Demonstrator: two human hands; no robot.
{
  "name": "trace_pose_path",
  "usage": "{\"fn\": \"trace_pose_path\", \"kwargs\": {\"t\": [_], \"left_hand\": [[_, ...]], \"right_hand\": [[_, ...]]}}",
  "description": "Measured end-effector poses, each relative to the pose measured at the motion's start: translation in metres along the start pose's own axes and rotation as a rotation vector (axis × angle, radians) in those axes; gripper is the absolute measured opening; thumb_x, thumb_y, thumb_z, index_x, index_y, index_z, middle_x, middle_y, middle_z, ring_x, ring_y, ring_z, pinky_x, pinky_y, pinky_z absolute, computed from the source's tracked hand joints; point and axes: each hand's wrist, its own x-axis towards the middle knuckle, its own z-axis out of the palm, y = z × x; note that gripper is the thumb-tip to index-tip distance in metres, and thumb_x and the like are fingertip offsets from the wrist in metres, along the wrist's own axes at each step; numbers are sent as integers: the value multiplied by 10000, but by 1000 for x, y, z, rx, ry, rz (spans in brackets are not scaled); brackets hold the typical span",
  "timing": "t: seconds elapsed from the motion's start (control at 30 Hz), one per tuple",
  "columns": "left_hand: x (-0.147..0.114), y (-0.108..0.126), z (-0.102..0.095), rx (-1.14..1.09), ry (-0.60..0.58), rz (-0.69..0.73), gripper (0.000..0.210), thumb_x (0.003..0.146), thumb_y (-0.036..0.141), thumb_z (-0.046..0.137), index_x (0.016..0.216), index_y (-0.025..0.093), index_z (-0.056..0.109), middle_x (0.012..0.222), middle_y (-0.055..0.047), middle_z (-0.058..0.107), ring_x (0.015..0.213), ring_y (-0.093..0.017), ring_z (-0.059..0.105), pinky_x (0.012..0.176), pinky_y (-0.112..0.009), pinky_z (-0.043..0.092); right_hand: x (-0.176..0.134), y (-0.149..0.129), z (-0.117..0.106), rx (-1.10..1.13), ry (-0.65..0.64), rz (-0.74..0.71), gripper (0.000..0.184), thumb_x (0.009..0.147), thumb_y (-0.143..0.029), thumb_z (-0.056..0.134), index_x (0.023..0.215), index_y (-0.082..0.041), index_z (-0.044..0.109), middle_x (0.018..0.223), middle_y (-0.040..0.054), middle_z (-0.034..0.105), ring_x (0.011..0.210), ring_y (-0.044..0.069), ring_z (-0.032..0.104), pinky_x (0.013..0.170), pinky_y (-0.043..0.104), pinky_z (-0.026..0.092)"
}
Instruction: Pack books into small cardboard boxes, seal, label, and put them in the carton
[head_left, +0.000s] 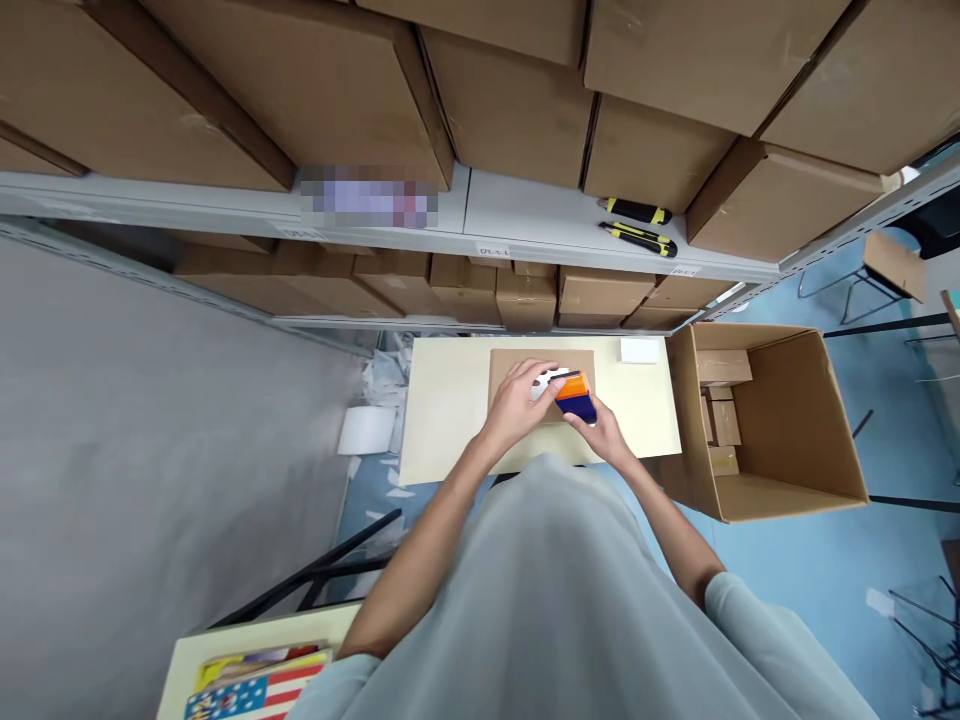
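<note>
Over the pale table (450,400), my right hand (606,432) grips a small orange and dark-blue box (577,407), fingers along its lower right side. My left hand (517,402) is closed around a white piece with dark spots (541,382), its kind unclear. The left thumb meets the upper left edge of the orange part, so the two items are touching or nearly so. Beneath both hands a flat brown cardboard piece (502,368) lies on the table. My fingers partly hide the white piece.
A large open carton (795,420) with several small brown boxes (724,420) stands right of the table. A white card stack (639,350) lies at the table's back right. Shelves of cartons rise ahead, with two utility knives (637,238) on one. A white roll (367,430) is at left.
</note>
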Motion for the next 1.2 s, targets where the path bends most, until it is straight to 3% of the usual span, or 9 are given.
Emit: {"fn": "trace_pose_path", "kwargs": {"t": [0.17, 0.37, 0.7, 1.0, 1.2], "left_hand": [[-2, 7, -7, -59, -106, -19, 326, 1066, 472, 588, 1174, 241, 789, 1142, -64, 788, 1051, -244, 733, 983, -389, 599], [-4, 6, -17, -169, -170, -54, 347, 1057, 502, 596, 1178, 243, 792, 1147, -61, 797, 1072, -238, 739, 967, -365, 606], [-8, -9, -27, -256, -290, -91, 283, 982, 461, 663, 1064, 227, 800, 1050, -63, 792, 899, -208, 717, 824, -338, 590], [-47, -30, -6, -192, -261, -48, 174, 1033, 335, 615, 960, 244, 744, 955, -36, 745, 871, -201, 687, 814, -338, 562], [-76, -36, 25, -196, -168, -98, 169, 1041, 325, 591, 965, 239, 715, 984, -44, 750, 910, -207, 701, 857, -347, 570]], "right_hand": [[-13, -2, -10, -154, 10, -34, 502, 914, -621, 771, 1229, -232, 739, 1111, 104, 806, 1029, 332, 745, 990, 469, 581], [-25, -15, -17, -267, -23, -68, 437, 954, -621, 748, 1174, -244, 743, 1093, 113, 792, 1046, 338, 725, 1000, 470, 564], [-53, -14, 2, -423, -8, -88, 434, 1006, -570, 729, 1267, -223, 703, 1115, 105, 789, 1052, 312, 728, 975, 454, 588], [-93, -2, 26, -452, -16, 43, 452, 1014, -537, 729, 1326, -218, 656, 1165, 117, 797, 1047, 311, 772, 915, 441, 626], [-107, 17, 9, -507, -121, 79, 405, 1023, -547, 712, 1253, -217, 662, 1094, 101, 798, 987, 300, 774, 867, 410, 615]]}}
